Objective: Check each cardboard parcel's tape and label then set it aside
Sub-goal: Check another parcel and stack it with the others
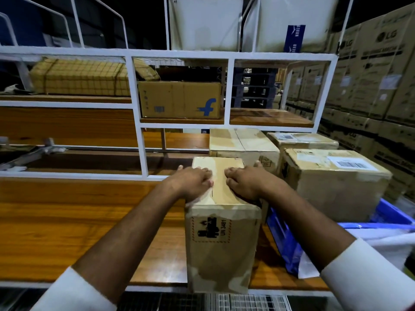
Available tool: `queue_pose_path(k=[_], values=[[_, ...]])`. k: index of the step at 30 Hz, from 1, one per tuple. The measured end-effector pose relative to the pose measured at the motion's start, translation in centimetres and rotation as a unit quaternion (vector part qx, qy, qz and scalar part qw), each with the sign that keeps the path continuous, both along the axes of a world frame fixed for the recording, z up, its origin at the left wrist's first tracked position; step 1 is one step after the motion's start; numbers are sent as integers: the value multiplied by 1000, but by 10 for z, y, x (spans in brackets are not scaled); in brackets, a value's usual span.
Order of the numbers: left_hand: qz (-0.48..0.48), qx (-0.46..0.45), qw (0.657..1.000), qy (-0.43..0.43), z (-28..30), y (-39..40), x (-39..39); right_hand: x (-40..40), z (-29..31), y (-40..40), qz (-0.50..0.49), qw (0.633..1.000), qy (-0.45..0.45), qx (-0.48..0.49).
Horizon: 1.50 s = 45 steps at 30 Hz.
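Note:
A tall cardboard parcel (222, 243) stands at the front edge of the wooden table (67, 221). Its near side carries a black hazard mark reading UN 3481, and clear tape runs along its top seam. My left hand (193, 184) lies on the left half of the parcel's top, fingers bent down onto the tape. My right hand (244, 182) lies on the right half in the same way, fingertips near the seam. Neither hand wraps around the parcel. No shipping label shows on its visible faces.
Three more parcels stand to the right: one behind (243, 143), one with a barcode label (336, 178), one farther back (303, 140). A blue crate (381, 221) holds white bags. A white rack (139, 113) carries a box with a blue logo (179, 99). Stacked cartons (377, 75) line the right wall.

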<state>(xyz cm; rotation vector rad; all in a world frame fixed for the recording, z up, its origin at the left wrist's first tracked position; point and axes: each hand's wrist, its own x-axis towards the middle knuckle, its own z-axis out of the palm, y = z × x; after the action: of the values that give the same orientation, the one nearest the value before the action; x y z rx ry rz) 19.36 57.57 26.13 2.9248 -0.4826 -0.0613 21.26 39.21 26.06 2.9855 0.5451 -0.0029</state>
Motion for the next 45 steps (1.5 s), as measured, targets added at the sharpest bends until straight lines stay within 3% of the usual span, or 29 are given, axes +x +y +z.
queue_pose_path(k=[6,11,16,20,23,27,29,35,40,45], values=[[-6,-91,996,11,-23,10,-13,-20,-13,-10,6,998,-7,65],[-4,-2,999,-46,-7,0,-24,-19,-6,-6,15,999,-24,24],[-37,-15,998,-53,-25,-10,-47,-42,-26,2,59,994,-28,91],[-29,-45,997,-54,-24,-7,-45,-43,-19,0,47,995,-26,85],[3,-68,992,-102,-31,2,-52,-53,-19,-13,23,995,-60,72],[51,-168,977,-123,-57,9,-65,-71,-32,-25,13,988,-52,146],[58,-173,974,-136,-58,7,-62,-68,-27,-21,8,991,-51,125],[14,-110,973,-201,-59,-11,-69,-86,-33,3,66,991,-62,97],[-11,-134,967,-216,-67,-3,-73,-85,-39,-16,67,990,-94,80],[-75,-230,939,-244,-89,14,-78,-110,-46,-38,48,987,-112,103]])
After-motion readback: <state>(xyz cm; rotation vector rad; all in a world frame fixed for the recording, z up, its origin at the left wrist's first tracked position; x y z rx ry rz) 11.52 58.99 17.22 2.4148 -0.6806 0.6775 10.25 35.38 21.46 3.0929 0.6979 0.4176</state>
